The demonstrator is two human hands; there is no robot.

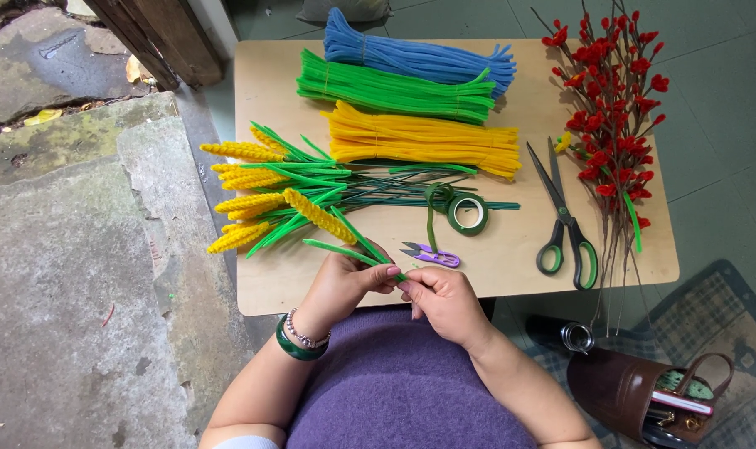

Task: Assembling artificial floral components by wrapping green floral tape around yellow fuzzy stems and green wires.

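My left hand (344, 283) and my right hand (444, 301) meet at the near edge of a small wooden table (511, 266). Between their fingers is the green stem of a yellow fuzzy wheat ear (318, 214) with green leaves, which slants up to the left. Both hands pinch the stem where green wrapping ends. A pile of finished yellow wheat stems (253, 191) lies just beyond on the left. A roll of green floral tape (467, 214) and small purple snips (432, 254) lie close to my right hand.
Bundles of blue (419, 54), green (394, 87) and yellow (428, 140) fuzzy wire lie at the far side. Green-handled scissors (565, 220) and red berry branches (610, 108) are on the right. A brown bag (635, 387) stands on the floor at right; stone paving at left.
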